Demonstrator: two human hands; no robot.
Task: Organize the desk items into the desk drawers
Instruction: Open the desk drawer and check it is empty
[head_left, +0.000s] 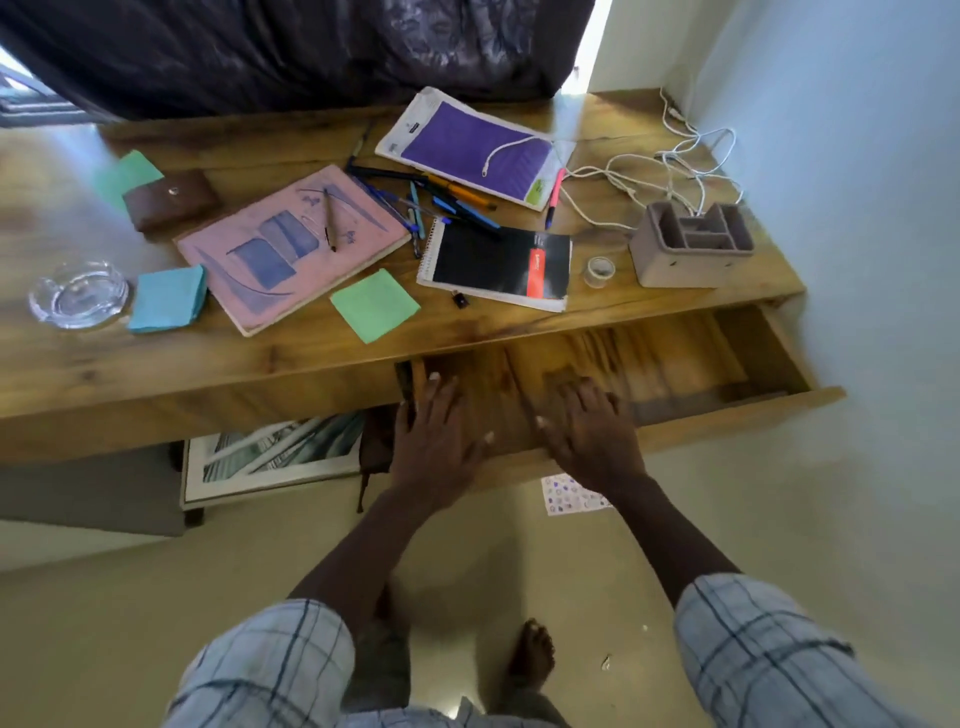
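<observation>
The wooden desk drawer (727, 358) stands pulled out and looks bare inside. My left hand (434, 431) and my right hand (587, 426) hover over its left part, fingers spread, holding nothing. On the desk top lie a pink book (291, 249) with a pen on it, a black spiral notebook (498, 265), a purple packet (475, 148), several loose pens (447, 200), green sticky notes (375, 305), a blue sticky pad (167, 299), a brown wallet (171, 200) and a tape roll (599, 271).
A grey desk organiser (691, 244) and tangled white cables (670, 166) sit at the right by the wall. A glass ashtray (78, 293) is at the left. Below the desk lean a framed picture (275, 457) and a sticker sheet (571, 496) on the floor.
</observation>
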